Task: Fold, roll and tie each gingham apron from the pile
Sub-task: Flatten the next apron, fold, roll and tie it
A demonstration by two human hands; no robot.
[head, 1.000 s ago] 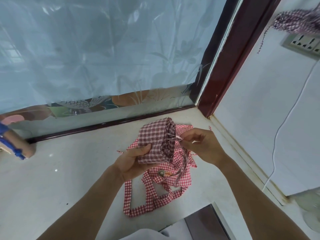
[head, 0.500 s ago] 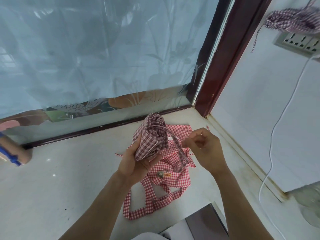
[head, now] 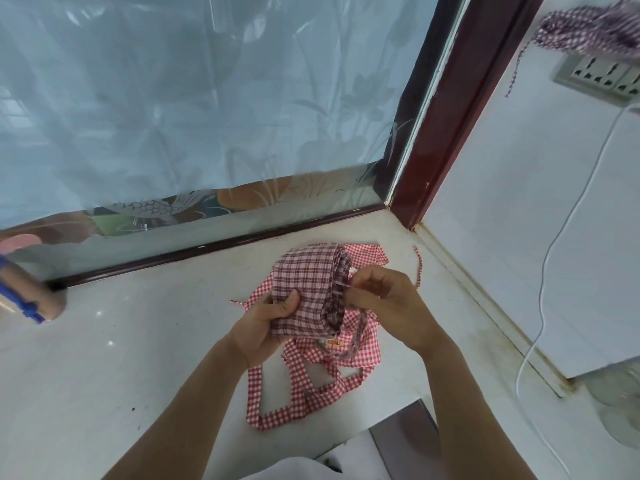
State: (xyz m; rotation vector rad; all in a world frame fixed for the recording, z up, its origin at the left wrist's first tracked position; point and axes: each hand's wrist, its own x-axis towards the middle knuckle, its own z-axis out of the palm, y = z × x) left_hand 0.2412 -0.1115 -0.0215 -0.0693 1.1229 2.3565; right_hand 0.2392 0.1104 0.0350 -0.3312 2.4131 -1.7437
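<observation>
A rolled dark-red gingham apron [head: 308,289] is held above the white sill. My left hand [head: 266,323] grips the roll from below and the left, thumb on top. At the roll's right end my right hand [head: 381,299] pinches its thin tie strap. Under both hands a brighter red gingham apron [head: 332,362] lies loose on the sill, its straps looping toward me. More purple-red gingham cloth [head: 588,29] hangs blurred at the top right.
Frosted window glass [head: 207,116] with a dark red frame [head: 460,109] stands behind the sill [head: 121,358]. A white wall at right carries a socket strip [head: 599,76] and white cable [head: 554,244]. A brown roll with blue handle [head: 27,292] lies far left.
The roll was tipped on end half a second ago; now it lies flatter in my left hand. My right hand has moved back in to the roll's right end and pinches the tie.
</observation>
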